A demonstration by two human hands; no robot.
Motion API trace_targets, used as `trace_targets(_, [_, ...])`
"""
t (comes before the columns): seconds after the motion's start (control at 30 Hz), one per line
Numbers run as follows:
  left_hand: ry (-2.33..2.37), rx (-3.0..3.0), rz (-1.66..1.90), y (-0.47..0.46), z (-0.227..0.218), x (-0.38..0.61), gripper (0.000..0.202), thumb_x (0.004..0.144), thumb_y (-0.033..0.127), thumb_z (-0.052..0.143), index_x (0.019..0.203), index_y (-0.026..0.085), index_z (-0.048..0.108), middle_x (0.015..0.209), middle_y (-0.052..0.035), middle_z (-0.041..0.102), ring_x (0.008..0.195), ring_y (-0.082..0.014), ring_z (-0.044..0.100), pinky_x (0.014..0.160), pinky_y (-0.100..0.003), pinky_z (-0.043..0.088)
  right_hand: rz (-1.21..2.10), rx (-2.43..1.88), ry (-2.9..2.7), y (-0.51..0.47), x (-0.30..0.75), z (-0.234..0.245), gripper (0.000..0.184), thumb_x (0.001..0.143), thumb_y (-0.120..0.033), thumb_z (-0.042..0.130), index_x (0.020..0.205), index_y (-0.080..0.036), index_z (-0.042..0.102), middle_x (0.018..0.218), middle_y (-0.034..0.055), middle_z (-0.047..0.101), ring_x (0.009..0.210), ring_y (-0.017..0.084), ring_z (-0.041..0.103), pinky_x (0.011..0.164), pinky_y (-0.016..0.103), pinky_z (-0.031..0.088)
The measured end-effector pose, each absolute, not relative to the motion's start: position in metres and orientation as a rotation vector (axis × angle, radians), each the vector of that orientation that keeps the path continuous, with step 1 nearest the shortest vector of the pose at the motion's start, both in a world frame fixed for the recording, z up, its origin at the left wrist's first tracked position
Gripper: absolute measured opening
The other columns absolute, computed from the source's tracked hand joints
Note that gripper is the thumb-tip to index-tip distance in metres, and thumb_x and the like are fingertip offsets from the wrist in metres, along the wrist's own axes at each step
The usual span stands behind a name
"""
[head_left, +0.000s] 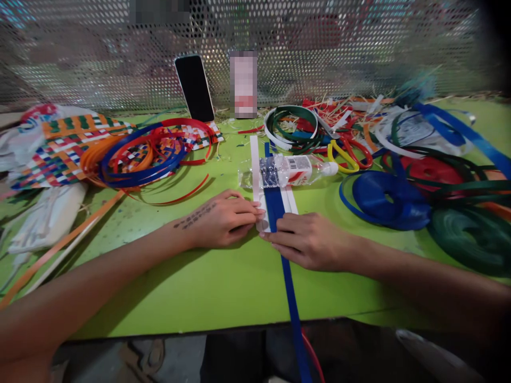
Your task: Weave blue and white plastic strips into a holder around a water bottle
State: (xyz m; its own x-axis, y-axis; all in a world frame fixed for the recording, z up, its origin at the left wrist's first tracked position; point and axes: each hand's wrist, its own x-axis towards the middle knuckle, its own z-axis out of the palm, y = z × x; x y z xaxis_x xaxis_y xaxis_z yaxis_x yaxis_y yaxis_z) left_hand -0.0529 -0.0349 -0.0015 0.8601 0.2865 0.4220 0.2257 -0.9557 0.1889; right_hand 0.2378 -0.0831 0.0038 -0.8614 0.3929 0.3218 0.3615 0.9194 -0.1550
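White strip (254, 151) and blue strip (294, 303) run side by side at the lying bottle (297, 169) on the desk (191, 287), seemingly early work, no interlacing visible yet, while left hand (231, 217) and right hand (313, 240), both half-curled, touch the white one, grip unclear.

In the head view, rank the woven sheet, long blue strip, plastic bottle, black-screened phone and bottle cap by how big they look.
Largest to smallest:
1. Woven sheet, partly covered
2. Long blue strip and plastic bottle: unsure, as the strip runs nearer the camera
3. Black-screened phone
4. Bottle cap
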Motion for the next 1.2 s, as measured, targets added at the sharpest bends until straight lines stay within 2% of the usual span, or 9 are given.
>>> trace_targets(0.3, [0.409, 2.893, 0.668, -0.0334, -0.0033, -0.0531, 0.025, 0.108, 0.021, 0.061, 0.126, 0.024, 0.078, 0.133, -0.0055, 0.082, 0.133, -0.0224, 0.075, 0.113, -0.039, 0.049, -0.017, -0.540, -2.738, -0.0868, 0.2405, 0.0055, 0.030, 0.114, -0.024, 0.054, 0.130, -0.014, 0.077, 0.093, 0.0074, 0.073, 0.077, 0.019, 0.064, 0.063, 0.035, 0.045])
trace_targets(0.7, [0.410, 2.925, 0.695, -0.0349, -0.0035, -0.0528, 0.023, 0.106, 0.019, 0.065, 0.124, 0.022, 0.079, 0.133, -0.0058, 0.082, 0.131, -0.0242, 0.076, 0.114, -0.041, 0.053, 0.075, -0.556, -2.698, -0.0863, 0.2391, 0.0031, 0.030, 0.115, -0.027, 0.055, 0.127, -0.015, 0.079, 0.093, 0.0071, 0.075, 0.080, 0.019, 0.067, 0.067, 0.034, 0.047])
trace_targets(0.97, [0.411, 2.839, 0.711, -0.0339, -0.0036, -0.0544, 0.031, 0.107, 0.020, 0.060, 0.132, 0.024, 0.077, 0.136, -0.0056, 0.081, 0.131, -0.0240, 0.076, 0.111, -0.045, 0.058, 0.097, -0.545, -2.692, -0.0848, 0.2391, 0.0037, 0.030, 0.114, -0.027, 0.055, 0.128, -0.015, 0.079, 0.093, 0.0073, 0.076, 0.081, 0.019, 0.068, 0.067, 0.034, 0.050])
trace_targets(1.2, [0.515, 2.861, 0.628, -0.0345, -0.0034, -0.0537, 0.023, 0.107, 0.027, 0.061, 0.120, 0.023, 0.079, 0.145, -0.0090, 0.076, 0.121, -0.0234, 0.079, 0.107, -0.040, 0.057, 0.106, -0.543, -2.689, -0.0850, 0.2391, 0.0029, 0.030, 0.114, -0.027, 0.056, 0.128, -0.014, 0.079, 0.095, 0.0077, 0.077, 0.082, 0.020, 0.069, 0.068, 0.035, 0.052])
